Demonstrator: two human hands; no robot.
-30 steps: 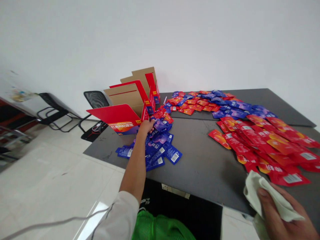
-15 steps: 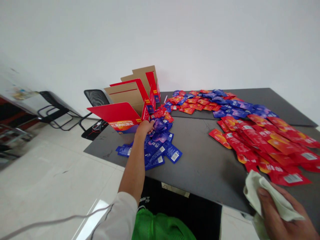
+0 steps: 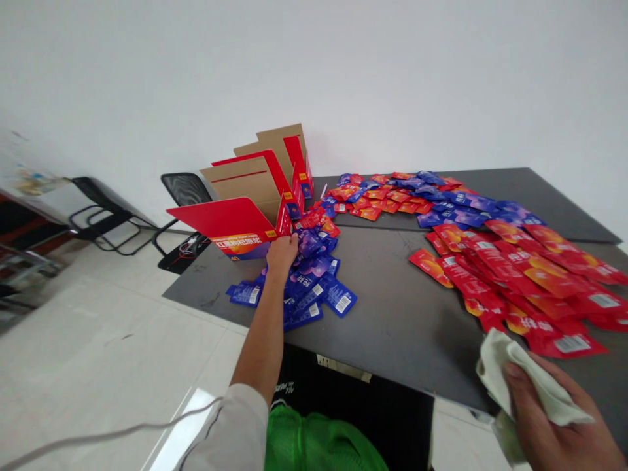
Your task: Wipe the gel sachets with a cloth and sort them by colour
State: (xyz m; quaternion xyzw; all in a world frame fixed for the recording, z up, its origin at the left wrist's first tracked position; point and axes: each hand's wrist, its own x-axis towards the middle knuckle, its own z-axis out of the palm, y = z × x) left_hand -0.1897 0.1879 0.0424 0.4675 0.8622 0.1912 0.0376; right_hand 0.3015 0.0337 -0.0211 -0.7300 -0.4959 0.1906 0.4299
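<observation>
My left hand [image 3: 282, 252] reaches forward to the blue pouches [image 3: 310, 278], which lie in a loose heap on the grey table. It is closed, fingers turned away from me, so what they grip is hidden. Right beside it stands the nearest open red carton [image 3: 245, 243], its flaps up. A folded whitish cloth [image 3: 544, 386] is gripped in my right hand [image 3: 554, 425], over the near right table edge. Just beyond the cloth lies a broad pile of red pouches [image 3: 530, 275].
More open cartons [image 3: 284, 157] stand behind the first, near the wall. Smaller red and blue sachets [image 3: 387, 196] are spread along the back of the table [image 3: 383, 288]. Black chairs [image 3: 186, 190] stand at the left, and a grey cable [image 3: 122, 430] crosses the lower left.
The view has shifted very slightly. My left hand has turned a little, with less of its fingers showing beside the blue pouches. My right hand still grips the cloth.
</observation>
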